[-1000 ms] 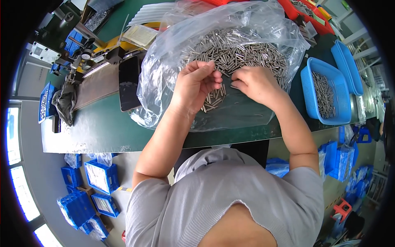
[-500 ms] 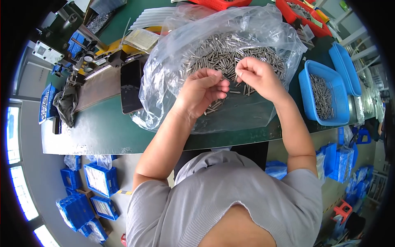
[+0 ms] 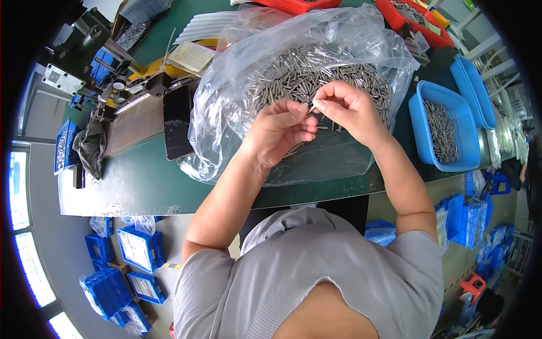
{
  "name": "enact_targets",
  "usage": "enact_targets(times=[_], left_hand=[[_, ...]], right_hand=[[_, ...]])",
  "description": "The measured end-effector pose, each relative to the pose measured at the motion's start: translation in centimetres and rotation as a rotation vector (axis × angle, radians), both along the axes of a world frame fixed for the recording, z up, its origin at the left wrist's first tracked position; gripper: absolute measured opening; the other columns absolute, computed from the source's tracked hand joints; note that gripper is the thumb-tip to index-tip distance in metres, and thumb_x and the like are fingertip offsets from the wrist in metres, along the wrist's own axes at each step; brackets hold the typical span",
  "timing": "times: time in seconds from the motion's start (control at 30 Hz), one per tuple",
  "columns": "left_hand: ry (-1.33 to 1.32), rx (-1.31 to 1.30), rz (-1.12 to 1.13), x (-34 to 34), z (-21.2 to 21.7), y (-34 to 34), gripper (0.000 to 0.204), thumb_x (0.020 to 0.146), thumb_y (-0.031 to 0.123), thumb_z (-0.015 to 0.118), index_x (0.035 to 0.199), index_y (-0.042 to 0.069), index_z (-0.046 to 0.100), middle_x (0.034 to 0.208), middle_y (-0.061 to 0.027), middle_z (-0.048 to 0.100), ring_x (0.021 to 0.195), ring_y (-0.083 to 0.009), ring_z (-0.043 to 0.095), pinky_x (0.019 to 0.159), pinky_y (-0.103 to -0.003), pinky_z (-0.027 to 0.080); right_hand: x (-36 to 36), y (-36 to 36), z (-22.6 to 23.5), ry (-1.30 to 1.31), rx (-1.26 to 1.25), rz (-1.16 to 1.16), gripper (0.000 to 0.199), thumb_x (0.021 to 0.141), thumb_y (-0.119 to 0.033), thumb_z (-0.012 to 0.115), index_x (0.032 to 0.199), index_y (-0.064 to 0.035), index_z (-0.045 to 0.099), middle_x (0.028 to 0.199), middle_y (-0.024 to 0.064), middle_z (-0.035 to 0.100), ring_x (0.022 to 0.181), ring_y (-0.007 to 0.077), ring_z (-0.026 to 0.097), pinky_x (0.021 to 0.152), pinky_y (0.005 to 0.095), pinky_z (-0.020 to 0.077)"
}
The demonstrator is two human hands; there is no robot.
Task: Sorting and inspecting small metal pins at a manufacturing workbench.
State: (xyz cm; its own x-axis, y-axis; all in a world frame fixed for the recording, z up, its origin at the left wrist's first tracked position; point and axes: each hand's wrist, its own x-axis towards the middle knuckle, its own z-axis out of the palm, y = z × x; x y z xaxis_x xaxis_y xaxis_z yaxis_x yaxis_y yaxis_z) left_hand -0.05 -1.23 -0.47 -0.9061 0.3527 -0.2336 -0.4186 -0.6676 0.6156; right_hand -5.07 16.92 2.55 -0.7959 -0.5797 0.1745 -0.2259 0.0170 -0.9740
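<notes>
A clear plastic bag (image 3: 220, 121) lies spread on the green table, with a heap of small metal pins (image 3: 293, 73) on it. Over the near side of the heap my two hands meet, fingertips almost touching. My right hand (image 3: 353, 116) pinches one small slim metal pin (image 3: 312, 109) between thumb and forefinger. My left hand (image 3: 276, 130) is closed, thumb against forefinger, close to the pin's near end; whatever its fingers hold is too small and covered to make out. A few loose pins lie beneath the hands.
To the right stands a blue basket (image 3: 474, 144) holding more pins, beside another blue basket (image 3: 471, 85). Red trays (image 3: 389, 11) sit at the far edge. A black phone (image 3: 176, 121) lies left of the bag, near a metal fixture with a dial gauge (image 3: 119, 83).
My right hand has moved left toward my left hand, so the fingertips now nearly meet. My left hand stays in about the same place.
</notes>
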Motion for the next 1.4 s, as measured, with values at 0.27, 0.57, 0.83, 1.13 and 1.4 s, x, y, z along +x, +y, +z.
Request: enact_targets(times=[0.27, 0.57, 0.83, 1.13, 1.4], left_hand=[[-0.009, 0.077, 0.052, 0.0, -0.5, 0.6, 0.009, 0.088, 0.008, 0.055, 0.085, 0.0, 0.057, 0.077, -0.0138, 0.063, 0.069, -0.0207, 0.063, 0.063, -0.031, 0.055], [0.014, 0.066, 0.108, -0.1, 0.0, 0.5, 0.011, 0.089, 0.011, 0.054, 0.086, 0.001, 0.058, 0.077, -0.0123, 0.063, 0.069, -0.02, 0.062, 0.061, -0.029, 0.054], [0.091, -0.068, 0.198, 0.0, 0.1, 0.7, 0.011, 0.09, 0.011, 0.053, 0.084, 0.002, 0.057, 0.075, -0.0112, 0.061, 0.066, -0.0185, 0.06, 0.059, -0.028, 0.052], [0.018, -0.104, 0.279, 0.0, 0.5, -0.1, 0.012, 0.091, 0.011, 0.051, 0.083, 0.003, 0.056, 0.074, -0.0103, 0.061, 0.066, -0.0177, 0.06, 0.059, -0.026, 0.051], [0.028, -0.071, 0.272, -0.2, 0.6, -0.1, 0.01, 0.087, 0.011, 0.058, 0.083, 0.003, 0.053, 0.072, -0.0103, 0.061, 0.064, -0.0185, 0.061, 0.056, -0.028, 0.052]], right_hand=[[0.2, -0.1, 0.0, 0.021, 0.032, -0.075, 0.007, 0.085, -0.006, 0.059, 0.088, 0.0001, 0.059, 0.077, -0.0022, 0.059, 0.07, 0.0022, 0.053, 0.064, 0.0185, 0.0449], [1.0, -0.7, 1.0, -0.184, -0.061, 0.013, 0.009, 0.087, -0.008, 0.058, 0.087, 0.001, 0.057, 0.077, 0.0027, 0.06, 0.073, 0.0069, 0.057, 0.067, 0.0205, 0.0474], [-0.5, 0.0, -0.5, -0.494, -0.296, -0.114, 0.007, 0.086, -0.012, 0.057, 0.09, -0.0064, 0.056, 0.065, -0.0057, 0.044, 0.046, 0.0003, 0.031, 0.04, 0.0165, 0.0243], [-2.4, 2.1, 0.1, -0.153, 0.335, -0.018, 0.01, 0.083, -0.01, 0.058, 0.088, -0.0021, 0.06, 0.072, -0.0023, 0.056, 0.059, 0.0061, 0.052, 0.053, 0.0202, 0.0397], [-2.0, 1.7, -0.8, 0.669, 0.871, -0.015, 0.008, 0.076, -0.017, 0.062, 0.079, -0.0097, 0.063, 0.078, 0.0057, 0.062, 0.075, 0.0263, 0.061, 0.066, 0.0383, 0.0486]])
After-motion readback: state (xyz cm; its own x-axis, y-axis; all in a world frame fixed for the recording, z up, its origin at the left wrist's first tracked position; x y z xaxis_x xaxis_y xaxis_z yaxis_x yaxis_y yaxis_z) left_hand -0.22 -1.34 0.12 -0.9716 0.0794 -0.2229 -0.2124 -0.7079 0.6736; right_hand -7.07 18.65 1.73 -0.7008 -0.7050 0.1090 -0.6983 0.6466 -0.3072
